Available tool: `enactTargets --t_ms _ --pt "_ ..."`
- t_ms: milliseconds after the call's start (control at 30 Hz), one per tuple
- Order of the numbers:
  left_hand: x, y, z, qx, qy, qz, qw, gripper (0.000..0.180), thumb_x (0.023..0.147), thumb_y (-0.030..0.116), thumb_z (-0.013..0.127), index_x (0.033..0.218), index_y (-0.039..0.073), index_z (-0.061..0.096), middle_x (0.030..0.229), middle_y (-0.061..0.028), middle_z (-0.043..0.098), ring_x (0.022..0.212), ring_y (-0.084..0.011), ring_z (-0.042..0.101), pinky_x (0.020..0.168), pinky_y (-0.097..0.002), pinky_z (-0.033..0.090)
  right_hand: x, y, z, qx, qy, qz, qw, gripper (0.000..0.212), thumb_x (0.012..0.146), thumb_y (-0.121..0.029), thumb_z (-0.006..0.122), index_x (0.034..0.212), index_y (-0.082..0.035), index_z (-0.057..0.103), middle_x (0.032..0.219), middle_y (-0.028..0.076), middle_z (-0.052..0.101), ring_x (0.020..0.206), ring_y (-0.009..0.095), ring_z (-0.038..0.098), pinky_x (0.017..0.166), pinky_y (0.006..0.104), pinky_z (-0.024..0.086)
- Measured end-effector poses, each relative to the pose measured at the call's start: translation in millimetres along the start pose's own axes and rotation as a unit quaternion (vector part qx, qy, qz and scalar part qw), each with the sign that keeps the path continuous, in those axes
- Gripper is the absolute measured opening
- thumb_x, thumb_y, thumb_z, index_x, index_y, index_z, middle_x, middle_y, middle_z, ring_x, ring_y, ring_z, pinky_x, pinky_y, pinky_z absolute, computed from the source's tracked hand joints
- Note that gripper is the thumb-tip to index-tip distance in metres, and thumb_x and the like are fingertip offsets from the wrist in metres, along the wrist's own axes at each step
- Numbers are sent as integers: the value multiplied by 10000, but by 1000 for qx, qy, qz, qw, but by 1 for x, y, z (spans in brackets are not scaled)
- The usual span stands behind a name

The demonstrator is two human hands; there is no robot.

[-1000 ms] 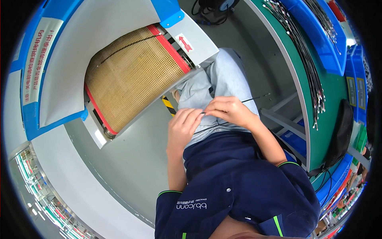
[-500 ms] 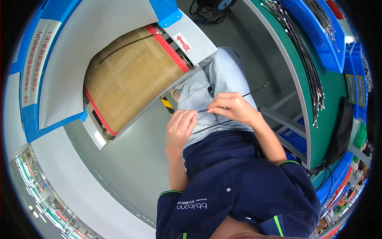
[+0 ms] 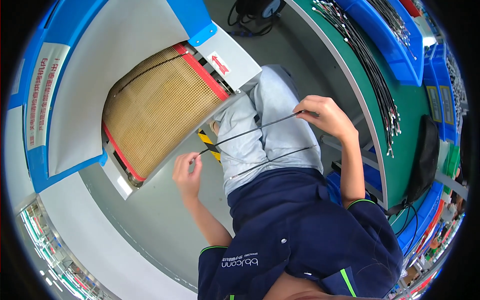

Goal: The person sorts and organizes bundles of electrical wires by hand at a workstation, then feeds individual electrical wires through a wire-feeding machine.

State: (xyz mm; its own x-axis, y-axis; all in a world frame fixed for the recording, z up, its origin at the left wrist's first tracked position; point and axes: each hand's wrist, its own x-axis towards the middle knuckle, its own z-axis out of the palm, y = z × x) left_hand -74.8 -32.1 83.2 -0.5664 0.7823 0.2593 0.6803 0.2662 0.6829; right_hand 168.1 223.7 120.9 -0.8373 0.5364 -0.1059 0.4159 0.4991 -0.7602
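A thin black cable point(image 3: 250, 131) is stretched between my two hands above my lap. My left hand point(image 3: 188, 175) pinches its lower left end, near the conveyor's front edge. Its other end is in the fingers of my right hand point(image 3: 325, 116), higher up and over my right knee. A second black cable point(image 3: 272, 161) lies across my thighs, with small end fittings. On the tan mesh conveyor belt point(image 3: 160, 100), beyond my left hand, rests another black cable point(image 3: 150, 71).
The conveyor comes out of a white and blue machine point(image 3: 115, 45) at the left. On the right, a green-topped table point(image 3: 405, 97) carries a bundle of black cables point(image 3: 367, 65), blue bins point(image 3: 387, 30) and a black pouch point(image 3: 425, 160). A black wheeled object point(image 3: 257, 10) stands behind.
My hands have moved apart, the left outward and down, the right outward and up, drawing the held cable straight. The cable on the belt has shifted slightly in view.
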Motion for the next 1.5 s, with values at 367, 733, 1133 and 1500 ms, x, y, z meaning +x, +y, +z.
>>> enactTargets --t_ms 367,733,1133,1500 --pt "-1 -6 -10 -8 4 -12 1000 129 711 -44 659 807 15 595 727 -55 577 634 -170 505 567 -267 417 3 -1 5 -61 80 -182 978 140 707 -50 695 841 -39 656 772 62 608 694 216 601 605 311 488" --pt "-3 -14 -20 -6 15 -46 999 125 714 -44 662 807 4 594 713 -49 569 623 -157 497 579 -255 418 0 0 3 -31 90 -169 981 130 716 -16 678 839 -43 646 768 59 620 694 206 620 601 296 498" --pt "-6 -16 -29 -18 17 -15 1000 136 691 -74 655 787 -4 588 710 -54 572 620 -153 501 577 -256 418 2 -3 8 -21 114 -210 971 101 703 -46 712 781 -45 647 691 54 585 623 186 578 536 286 456" --pt "-3 -20 -33 -11 23 -21 999 138 695 -67 660 798 -3 593 716 -56 574 633 -158 504 584 -252 422 6 -3 9 7 65 -191 979 89 724 -55 696 770 -48 621 649 56 540 595 199 547 506 298 435"
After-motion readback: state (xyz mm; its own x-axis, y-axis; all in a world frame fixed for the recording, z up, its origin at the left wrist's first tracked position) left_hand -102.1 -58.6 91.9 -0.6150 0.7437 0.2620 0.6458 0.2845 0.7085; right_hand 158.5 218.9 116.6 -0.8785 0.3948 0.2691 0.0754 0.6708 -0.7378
